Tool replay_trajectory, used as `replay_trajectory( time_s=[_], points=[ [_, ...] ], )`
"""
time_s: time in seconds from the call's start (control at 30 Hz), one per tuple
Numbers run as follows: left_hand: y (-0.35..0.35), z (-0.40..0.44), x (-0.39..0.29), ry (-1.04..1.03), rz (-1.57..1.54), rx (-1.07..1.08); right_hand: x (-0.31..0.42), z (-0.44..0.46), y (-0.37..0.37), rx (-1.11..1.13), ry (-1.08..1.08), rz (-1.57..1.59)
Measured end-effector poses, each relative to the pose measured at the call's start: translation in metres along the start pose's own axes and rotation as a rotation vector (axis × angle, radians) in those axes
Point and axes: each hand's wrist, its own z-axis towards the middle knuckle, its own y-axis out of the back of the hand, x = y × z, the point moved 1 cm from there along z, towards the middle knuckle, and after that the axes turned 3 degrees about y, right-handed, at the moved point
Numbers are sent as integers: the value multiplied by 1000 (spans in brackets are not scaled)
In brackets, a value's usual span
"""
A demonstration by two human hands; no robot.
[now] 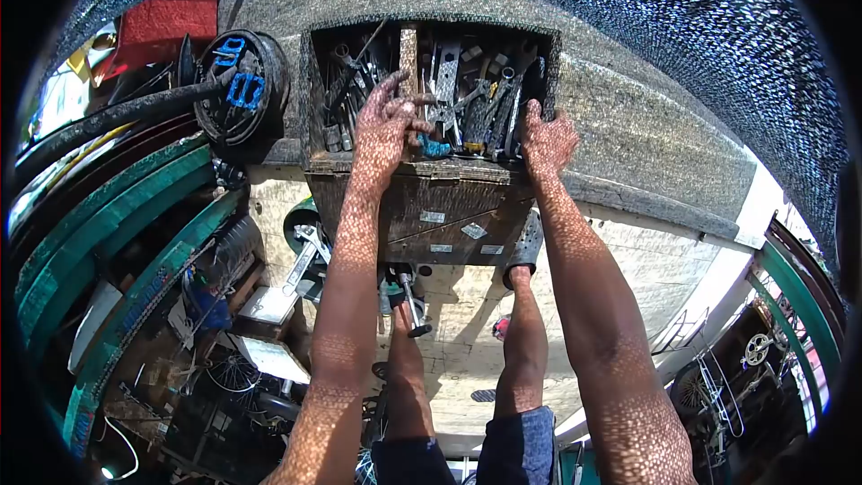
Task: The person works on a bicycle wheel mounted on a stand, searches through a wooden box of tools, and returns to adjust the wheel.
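Observation:
A dark wooden toolbox [431, 181] lies open in front of me, packed with wrenches [507, 81] and other metal tools. A light wooden divider [409, 52] splits it into a left and a right part. Over the divider hovers my left hand [386, 130], fingers spread and bent, with nothing visible in them. Just beside its fingertips is a blue object [435, 147] of unclear kind. My right hand [549, 139] grips the box's right wall near the front corner, thumb towards the inside. Pliers-like tools [467, 103] lie between the two hands.
The box rests on a grey surface [637, 117]. Left of it stands a round black base with blue pedal-like pieces [244, 90]. Below hang an adjustable wrench [305, 260] and a hammer-like tool [411, 301]. Green curved beams [117, 207] and bicycle parts [718, 386] flank the floor.

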Motion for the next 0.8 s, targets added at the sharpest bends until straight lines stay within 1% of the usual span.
replay_trajectory(
  time_s=[0.03,0.07,0.2,0.4,0.53,0.57,0.7,0.73,0.8],
  points=[
    [0,2,-1,50,19,37,0,1,0,-1,1,1],
    [-1,4,-2,48,18,38,1,2,0,-4,2,2],
    [-6,11,-2,63,269,39,-4,2,-4,-32,14,32],
    [-12,19,-1,101,247,-26,-1,0,-1,-29,2,36],
    [-7,23,-8,68,556,-198,2,-2,5,7,-34,36],
    [-9,25,-8,67,559,-193,2,-2,5,4,-38,38],
    [-22,32,-4,-172,976,-211,1,0,4,26,-18,52],
    [-26,34,-1,-172,977,-209,1,0,3,25,-20,53],
    [-42,42,7,-238,1252,-237,1,-1,1,3,-9,39]
  ],
)
